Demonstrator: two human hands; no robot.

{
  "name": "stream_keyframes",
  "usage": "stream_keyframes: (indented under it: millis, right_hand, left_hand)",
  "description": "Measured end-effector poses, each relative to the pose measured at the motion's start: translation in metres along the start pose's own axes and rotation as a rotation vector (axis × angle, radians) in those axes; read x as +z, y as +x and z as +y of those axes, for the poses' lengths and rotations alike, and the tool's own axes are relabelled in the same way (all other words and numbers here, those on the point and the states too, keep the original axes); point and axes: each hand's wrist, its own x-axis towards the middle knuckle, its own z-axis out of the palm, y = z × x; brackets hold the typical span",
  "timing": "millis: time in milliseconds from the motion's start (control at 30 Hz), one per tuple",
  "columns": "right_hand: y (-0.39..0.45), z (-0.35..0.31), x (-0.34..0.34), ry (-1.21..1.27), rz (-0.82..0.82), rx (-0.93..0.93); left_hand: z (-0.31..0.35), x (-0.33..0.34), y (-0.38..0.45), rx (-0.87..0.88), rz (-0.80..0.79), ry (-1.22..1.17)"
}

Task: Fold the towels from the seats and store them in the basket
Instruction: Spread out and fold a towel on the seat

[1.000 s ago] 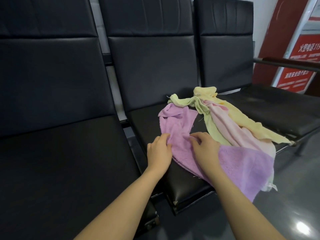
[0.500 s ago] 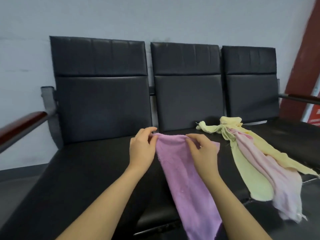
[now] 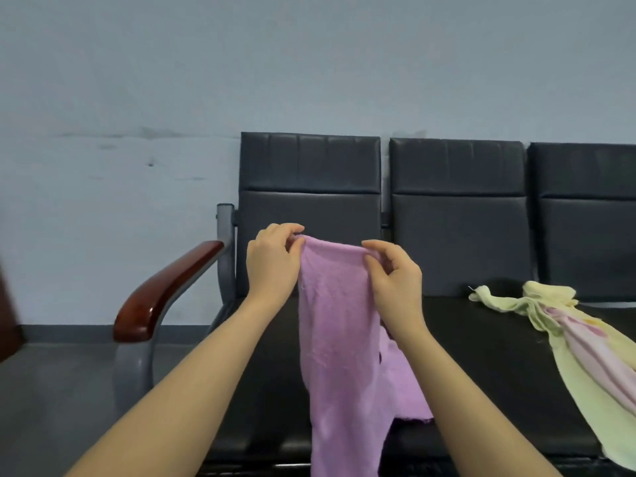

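- Purple towel (image 3: 339, 339) hangs lengthwise between your hands, raised off the seats (image 3: 481, 339), likely so its top edge can be spread for folding.
- Left hand (image 3: 273, 261): thumb and fingers pinch the top left corner.
- Right hand (image 3: 395, 273): pinches the top right corner.
- Remaining towels (image 3: 564, 325) lie heaped right of your right hand.
- Basket not visible.

The purple towel (image 3: 339, 339) runs off the bottom edge of the frame; its lower end is not visible. The yellow and pink towels (image 3: 564, 325) are cut off at the right edge. The third seat (image 3: 592, 215), at far right, is partly cropped. A dark blurred object (image 3: 8, 315) at the left edge is unidentifiable.
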Motion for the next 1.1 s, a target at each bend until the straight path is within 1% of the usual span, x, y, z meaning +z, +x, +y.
stream_keyframes:
  millis: [100,167,333,433,500,567,667,733,800,900,1000,1100]
  right_hand:
    - [0.009,-0.014,0.008,0.034,0.021,-0.009]
    - [0.012,-0.017,0.006,0.037,0.036,-0.005]
    - [-0.001,0.002,-0.013,0.004,0.056,0.064]
    - [-0.021,0.021,-0.024,-0.030,0.050,0.120]
    - [-0.035,0.035,-0.029,-0.049,0.044,0.162]
    - [-0.048,0.052,-0.031,-0.077,0.041,0.198]
    - [-0.064,0.080,-0.030,-0.101,0.030,0.274]
    - [-0.072,0.097,-0.026,-0.137,-0.005,0.312]
    - [-0.077,0.111,-0.021,-0.189,-0.061,0.311]
    - [-0.079,0.122,-0.015,-0.234,-0.145,0.303]
    - [-0.080,0.128,-0.009,-0.181,-0.174,0.317]
    - [-0.085,0.131,0.001,-0.141,-0.181,0.326]
  left_hand:
    - [0.012,-0.013,0.019,0.060,0.036,0.048]
    - [0.018,-0.014,0.027,0.112,0.026,0.099]
    - [0.015,0.006,0.013,0.166,-0.068,0.148]
    - [0.001,0.027,-0.012,0.116,-0.166,0.142]
    - [-0.013,0.041,-0.030,0.057,-0.267,0.118]
    - [-0.031,0.054,-0.050,0.027,-0.438,0.132]
    - [-0.060,0.070,-0.079,0.045,-0.723,0.270]
    - [-0.074,0.073,-0.094,0.026,-0.817,0.331]
    - [-0.087,0.070,-0.106,0.011,-0.831,0.371]
    - [-0.105,0.060,-0.118,0.019,-0.812,0.423]
    - [-0.114,0.050,-0.126,0.082,-0.834,0.425]
    - [-0.120,0.047,-0.127,0.098,-0.834,0.397]
